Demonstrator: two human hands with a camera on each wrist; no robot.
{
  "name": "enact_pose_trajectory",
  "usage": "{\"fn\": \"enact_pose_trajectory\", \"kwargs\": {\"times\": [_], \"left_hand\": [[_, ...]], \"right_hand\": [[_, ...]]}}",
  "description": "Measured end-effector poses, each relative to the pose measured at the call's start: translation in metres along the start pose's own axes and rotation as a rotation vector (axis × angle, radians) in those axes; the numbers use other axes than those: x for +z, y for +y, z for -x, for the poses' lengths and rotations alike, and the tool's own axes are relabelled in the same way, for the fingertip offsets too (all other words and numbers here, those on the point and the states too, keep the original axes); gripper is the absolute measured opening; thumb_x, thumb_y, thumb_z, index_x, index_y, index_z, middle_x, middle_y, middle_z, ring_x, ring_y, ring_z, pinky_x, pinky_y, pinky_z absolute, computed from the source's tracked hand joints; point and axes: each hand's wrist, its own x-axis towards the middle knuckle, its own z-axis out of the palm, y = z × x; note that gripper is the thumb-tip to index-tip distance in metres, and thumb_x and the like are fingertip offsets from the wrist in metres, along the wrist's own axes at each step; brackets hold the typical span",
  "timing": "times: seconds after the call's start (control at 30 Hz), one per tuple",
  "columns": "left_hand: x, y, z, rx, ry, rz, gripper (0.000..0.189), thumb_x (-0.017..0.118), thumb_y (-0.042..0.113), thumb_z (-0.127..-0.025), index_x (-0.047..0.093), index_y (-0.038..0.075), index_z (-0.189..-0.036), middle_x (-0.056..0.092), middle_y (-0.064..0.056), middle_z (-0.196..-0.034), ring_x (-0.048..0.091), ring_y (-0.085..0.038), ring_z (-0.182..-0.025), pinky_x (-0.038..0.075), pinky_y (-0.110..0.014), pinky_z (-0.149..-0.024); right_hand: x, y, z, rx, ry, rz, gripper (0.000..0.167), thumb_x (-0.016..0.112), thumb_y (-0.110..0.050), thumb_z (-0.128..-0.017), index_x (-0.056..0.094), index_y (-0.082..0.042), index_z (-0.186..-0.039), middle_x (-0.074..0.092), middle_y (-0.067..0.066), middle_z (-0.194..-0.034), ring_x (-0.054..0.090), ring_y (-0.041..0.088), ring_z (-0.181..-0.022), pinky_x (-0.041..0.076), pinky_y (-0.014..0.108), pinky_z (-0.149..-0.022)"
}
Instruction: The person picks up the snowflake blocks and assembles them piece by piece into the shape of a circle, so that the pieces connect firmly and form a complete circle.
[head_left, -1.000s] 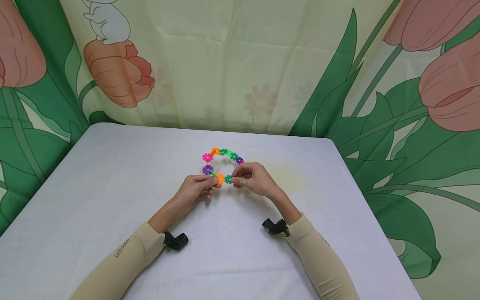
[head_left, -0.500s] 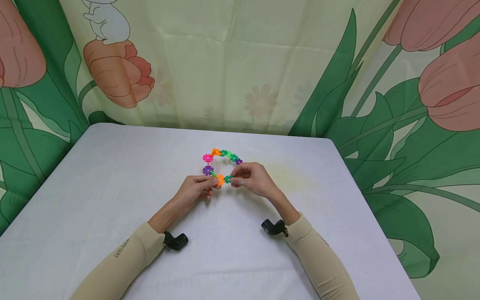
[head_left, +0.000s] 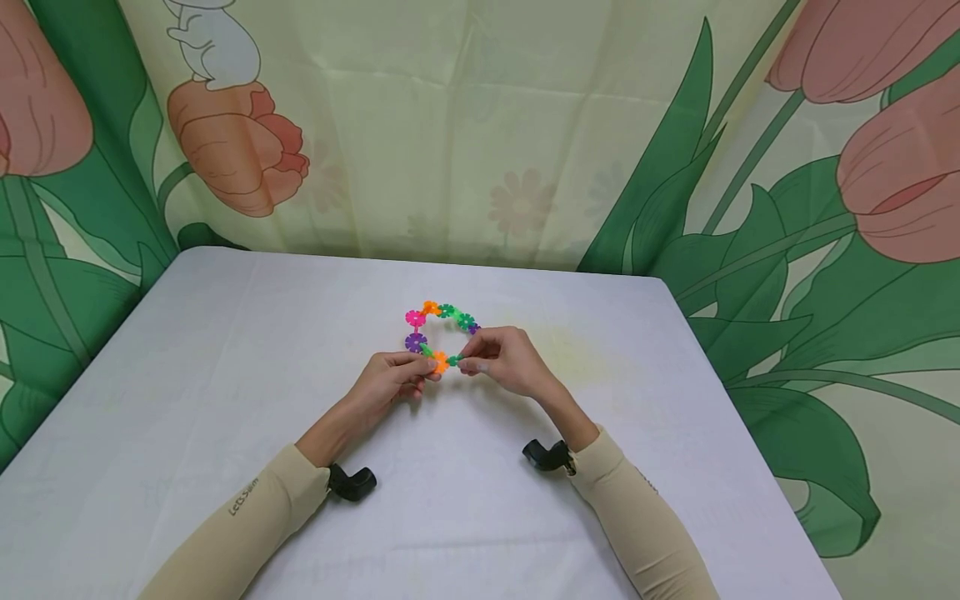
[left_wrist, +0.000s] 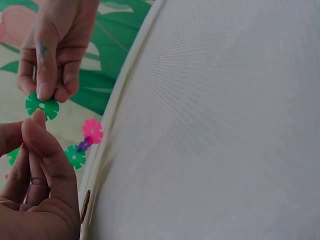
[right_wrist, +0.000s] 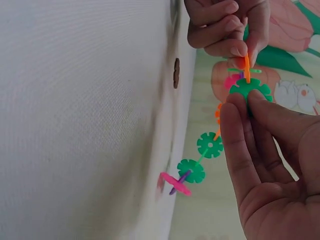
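Observation:
A chain of slotted plastic snowflake discs hangs between both hands, curved into a loop above the table. My left hand (head_left: 386, 385) pinches an orange disc (head_left: 441, 362) between thumb and fingers. Opposite it, my right hand (head_left: 504, 358) pinches a dark green disc (right_wrist: 245, 86); its edge meets the orange disc's edge at right angles in the right wrist view. How deep the slots sit is not clear. A purple disc (head_left: 416, 342), a pink disc (head_left: 415, 318) and more orange and green ones follow round the loop. A pink disc (right_wrist: 175, 183) forms its free end, hidden by the right hand in the head view.
A white-covered table (head_left: 300, 517) lies under the hands. Behind it hangs a curtain (head_left: 450, 125) printed with tulips and a rabbit. Black wrist cameras, one on the left wrist (head_left: 352, 482) and one on the right (head_left: 547, 455), jut inward above the cloth.
The dark green disc has turned from face-on to a narrower view, and my right hand has shifted slightly left. The loop's far side has dipped a little; my left hand keeps its place.

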Motion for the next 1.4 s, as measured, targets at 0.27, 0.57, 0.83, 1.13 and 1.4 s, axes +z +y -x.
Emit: {"fn": "enact_pose_trajectory", "kwargs": {"times": [0.27,0.57,0.83,1.13,1.4], "left_hand": [[0.000,-0.002,0.000,-0.018,-0.018,0.014,0.012,0.070,0.017,-0.103,0.078,0.008,-0.103,0.077,0.005,-0.083,0.060,-0.007,-0.073,0.055,-0.016,-0.067],[0.000,-0.003,0.001,-0.017,-0.001,0.018,0.010,0.069,0.015,-0.102,0.077,0.007,-0.102,0.077,0.005,-0.083,0.060,-0.006,-0.073,0.056,-0.016,-0.067],[-0.001,-0.002,-0.002,-0.001,0.027,0.008,0.016,0.069,0.020,-0.103,0.075,0.005,-0.106,0.074,0.004,-0.084,0.060,-0.008,-0.074,0.056,-0.018,-0.067],[-0.008,0.005,-0.001,-0.008,0.071,-0.010,0.021,0.065,0.022,-0.106,0.073,0.004,-0.111,0.073,0.003,-0.087,0.062,-0.010,-0.075,0.058,-0.018,-0.070],[-0.008,0.011,-0.001,-0.004,0.090,0.019,0.017,0.062,0.020,-0.107,0.072,0.007,-0.108,0.071,0.002,-0.084,0.062,-0.009,-0.072,0.058,-0.018,-0.069]], "right_hand": [[0.003,0.004,-0.001,-0.016,-0.011,-0.004,0.005,0.081,-0.003,-0.091,0.078,-0.004,-0.095,0.079,0.013,-0.094,0.080,0.020,-0.083,0.065,0.031,-0.080],[0.006,0.002,-0.001,-0.007,0.007,0.014,0.006,0.082,-0.005,-0.090,0.079,-0.005,-0.095,0.080,0.012,-0.094,0.079,0.017,-0.082,0.064,0.028,-0.079],[0.009,0.003,-0.002,0.005,0.042,0.030,0.012,0.084,-0.008,-0.090,0.077,-0.006,-0.100,0.080,0.011,-0.098,0.079,0.017,-0.083,0.062,0.027,-0.078],[0.015,0.010,-0.007,0.062,0.027,0.129,0.018,0.085,-0.016,-0.090,0.077,-0.008,-0.104,0.080,0.007,-0.101,0.076,0.013,-0.083,0.059,0.025,-0.076],[0.030,0.012,-0.019,0.070,-0.030,0.183,0.016,0.083,-0.019,-0.092,0.078,-0.007,-0.101,0.079,0.007,-0.094,0.070,0.010,-0.071,0.057,0.023,-0.066]]}}
